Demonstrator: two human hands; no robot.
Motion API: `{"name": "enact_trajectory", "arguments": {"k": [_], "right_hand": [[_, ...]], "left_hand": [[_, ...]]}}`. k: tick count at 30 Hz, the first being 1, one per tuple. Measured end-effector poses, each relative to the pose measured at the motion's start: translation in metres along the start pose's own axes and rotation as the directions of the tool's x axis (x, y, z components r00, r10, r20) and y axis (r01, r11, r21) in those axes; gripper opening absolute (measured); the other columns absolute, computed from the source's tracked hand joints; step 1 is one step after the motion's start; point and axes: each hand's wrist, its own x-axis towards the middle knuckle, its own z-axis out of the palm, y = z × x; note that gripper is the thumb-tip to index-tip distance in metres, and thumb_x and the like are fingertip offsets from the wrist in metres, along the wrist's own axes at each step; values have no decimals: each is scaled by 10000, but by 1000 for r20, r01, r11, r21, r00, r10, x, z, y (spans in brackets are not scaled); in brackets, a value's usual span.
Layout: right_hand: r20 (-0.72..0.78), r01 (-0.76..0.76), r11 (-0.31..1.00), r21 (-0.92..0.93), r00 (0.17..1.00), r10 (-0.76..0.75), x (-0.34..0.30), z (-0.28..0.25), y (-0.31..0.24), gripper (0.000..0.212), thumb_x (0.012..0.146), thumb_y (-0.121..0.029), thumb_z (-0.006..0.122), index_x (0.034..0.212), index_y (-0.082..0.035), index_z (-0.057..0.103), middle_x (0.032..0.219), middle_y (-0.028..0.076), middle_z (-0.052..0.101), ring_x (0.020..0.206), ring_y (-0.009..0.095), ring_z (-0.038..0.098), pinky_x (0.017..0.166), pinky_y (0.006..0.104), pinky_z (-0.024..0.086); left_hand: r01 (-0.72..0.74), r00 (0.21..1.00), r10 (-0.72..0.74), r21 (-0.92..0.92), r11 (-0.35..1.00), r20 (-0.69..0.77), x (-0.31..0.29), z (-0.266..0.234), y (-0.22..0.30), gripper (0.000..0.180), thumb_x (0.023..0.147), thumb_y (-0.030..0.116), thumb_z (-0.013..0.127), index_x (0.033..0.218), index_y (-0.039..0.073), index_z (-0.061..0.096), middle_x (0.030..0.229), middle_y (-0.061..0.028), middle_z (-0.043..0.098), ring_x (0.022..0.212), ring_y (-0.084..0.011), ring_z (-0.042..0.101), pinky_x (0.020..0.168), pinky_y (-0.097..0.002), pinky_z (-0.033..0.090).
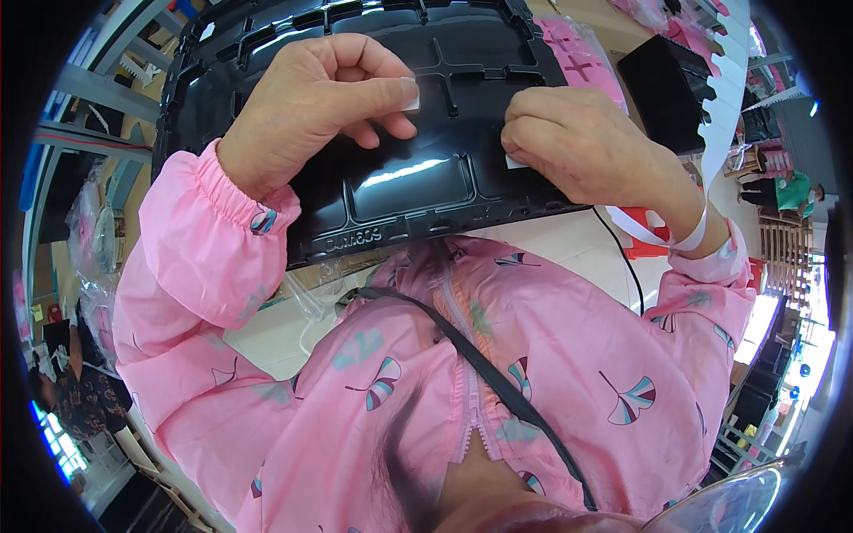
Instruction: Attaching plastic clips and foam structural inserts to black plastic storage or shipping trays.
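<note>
A large black moulded plastic panel (418, 151), glossy and ribbed, lies in front of me. Over its left part, my left hand (306, 111) is raised with the fingers curled in, a small white sticker-like piece (411, 96) at the thumb tip. My right hand (577, 142) is closed low over the panel's right side. Another small white piece (515, 162) shows under its fingertips, mostly hidden. A long white strip (727, 107) with a notched edge comes down from the upper right, and a white band (653, 235) loops around my right wrist.
A black open box (666, 93) and a pink plastic-wrapped packet (582, 58) lie beyond the panel's right side. Grey metal framing (102, 89) stands at left. A black cable (633, 266) hangs below the panel's edge. A person in green (791, 194) is at far right, another person (84, 391) at far left.
</note>
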Motion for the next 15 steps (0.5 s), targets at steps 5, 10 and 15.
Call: {"name": "enact_trajectory", "arguments": {"k": [5, 10, 15], "right_hand": [[-29, 21, 1000, 6, 999, -20, -1, 1, 4, 117, 627, -51, 565, 729, -36, 511, 696, 76, 475, 676, 255, 523, 569, 343, 431], [-116, 67, 998, 2, 991, -67, -2, 5, 2, 120, 611, -56, 567, 720, -43, 519, 685, 66, 475, 651, 248, 524, 562, 339, 428], [-41, 23, 1000, -11, 999, -23, 0, 2, 5, 113, 609, -53, 567, 712, -44, 523, 687, 63, 481, 654, 243, 526, 554, 335, 424]], "left_hand": [[-14, 1000, 14, 16, 1000, 2, 1, -1, 0, 155, 798, 197, 618, 832, 56, 565, 770, -24, 602, 663, -79, 601, 511, -153, 410], [3, 1000, -3, 5, 1000, 7, 0, 0, -1, 162, 795, 201, 622, 831, 54, 565, 769, -22, 602, 662, -77, 599, 512, -154, 411], [4, 1000, -5, 5, 1000, 8, 3, 1, -1, 165, 793, 203, 625, 830, 55, 565, 764, -21, 602, 653, -75, 596, 511, -152, 410]]}}
